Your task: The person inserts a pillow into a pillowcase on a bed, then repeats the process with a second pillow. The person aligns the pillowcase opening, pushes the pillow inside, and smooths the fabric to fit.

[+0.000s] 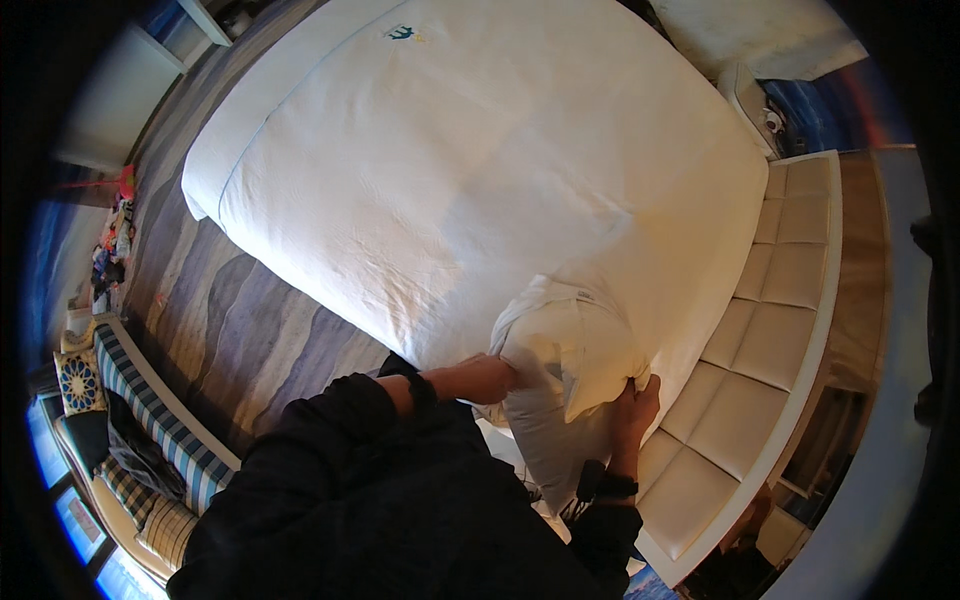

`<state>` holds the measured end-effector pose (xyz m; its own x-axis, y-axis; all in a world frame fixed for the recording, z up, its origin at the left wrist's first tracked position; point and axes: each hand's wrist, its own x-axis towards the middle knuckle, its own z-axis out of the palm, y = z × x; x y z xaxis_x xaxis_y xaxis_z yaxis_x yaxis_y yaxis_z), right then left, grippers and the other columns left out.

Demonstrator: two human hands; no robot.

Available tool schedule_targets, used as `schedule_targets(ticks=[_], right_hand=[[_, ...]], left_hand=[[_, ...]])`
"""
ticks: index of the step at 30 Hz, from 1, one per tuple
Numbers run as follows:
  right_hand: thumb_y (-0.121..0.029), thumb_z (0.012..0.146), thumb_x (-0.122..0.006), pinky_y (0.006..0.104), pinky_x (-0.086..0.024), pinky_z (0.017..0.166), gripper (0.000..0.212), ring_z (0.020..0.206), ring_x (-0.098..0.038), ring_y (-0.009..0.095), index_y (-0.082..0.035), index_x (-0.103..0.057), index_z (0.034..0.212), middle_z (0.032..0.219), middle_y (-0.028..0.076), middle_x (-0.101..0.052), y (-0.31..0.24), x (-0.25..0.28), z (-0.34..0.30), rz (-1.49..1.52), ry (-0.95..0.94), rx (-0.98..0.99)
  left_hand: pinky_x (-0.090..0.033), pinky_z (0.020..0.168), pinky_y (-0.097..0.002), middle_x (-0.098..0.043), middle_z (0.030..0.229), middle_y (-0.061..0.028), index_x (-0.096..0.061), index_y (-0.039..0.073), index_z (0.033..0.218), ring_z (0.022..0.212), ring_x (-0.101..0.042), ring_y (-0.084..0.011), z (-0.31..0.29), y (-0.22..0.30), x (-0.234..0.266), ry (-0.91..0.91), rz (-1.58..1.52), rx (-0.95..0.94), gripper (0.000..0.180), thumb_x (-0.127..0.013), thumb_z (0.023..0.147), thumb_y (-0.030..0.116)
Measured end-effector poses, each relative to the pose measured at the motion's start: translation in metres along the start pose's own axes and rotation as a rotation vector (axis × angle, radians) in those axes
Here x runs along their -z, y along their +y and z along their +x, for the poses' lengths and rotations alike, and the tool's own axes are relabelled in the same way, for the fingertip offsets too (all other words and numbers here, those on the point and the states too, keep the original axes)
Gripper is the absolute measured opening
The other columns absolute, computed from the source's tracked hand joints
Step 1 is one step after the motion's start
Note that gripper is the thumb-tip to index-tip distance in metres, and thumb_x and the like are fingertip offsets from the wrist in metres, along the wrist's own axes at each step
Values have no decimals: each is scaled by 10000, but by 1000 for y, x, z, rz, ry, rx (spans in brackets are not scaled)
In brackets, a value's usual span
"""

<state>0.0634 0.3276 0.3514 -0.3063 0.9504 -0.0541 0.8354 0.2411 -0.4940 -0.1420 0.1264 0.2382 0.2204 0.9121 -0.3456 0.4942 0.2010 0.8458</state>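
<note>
Between my two hands is a cream-white pillow, partly wrapped in a white pillowcase whose cloth hangs toward my body. My left hand is closed on the pillowcase at its left side. Over on the right, my right hand pinches a corner where pillow and case meet; the fingertips are partly hidden by the cloth. The pillow rests against the near edge of a large bed with a white cover. Dark sleeves cover both my arms, and each wrist wears a black band.
A padded cream headboard runs along the right of the bed. To the left lies a wavy-patterned floor. A sofa with striped fabric and several cushions stands at the lower left. Beyond the headboard is a white bedside cabinet.
</note>
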Motion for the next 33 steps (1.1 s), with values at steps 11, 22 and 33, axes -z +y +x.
schedule_targets(ticks=[11,22,33], right_hand=[[-177,927,-656,446,-511,712,174,804,-674,381,-26,-570,938,861,225,-671,-5,7,-6,54,-112,101],[-224,883,-711,447,-504,696,248,802,-661,388,-31,-571,954,869,196,-663,20,-21,-20,172,-203,32],[-285,800,-823,472,-545,765,466,898,-688,391,0,-564,1061,1019,228,-684,7,-81,-37,-69,-368,206]], left_hand=[[-460,1010,-444,-736,1174,-52,-764,137,1109,1153,-648,-285,64,-10,-68,-258,651,130,262,-613,912,222],[-442,1052,-460,-717,1202,-80,-718,139,1172,1201,-616,-311,52,-28,-108,-392,348,67,327,-627,884,265],[-539,848,-450,-716,1021,-156,-733,95,920,941,-677,-347,-37,-71,-108,-114,414,-41,221,-694,773,255]])
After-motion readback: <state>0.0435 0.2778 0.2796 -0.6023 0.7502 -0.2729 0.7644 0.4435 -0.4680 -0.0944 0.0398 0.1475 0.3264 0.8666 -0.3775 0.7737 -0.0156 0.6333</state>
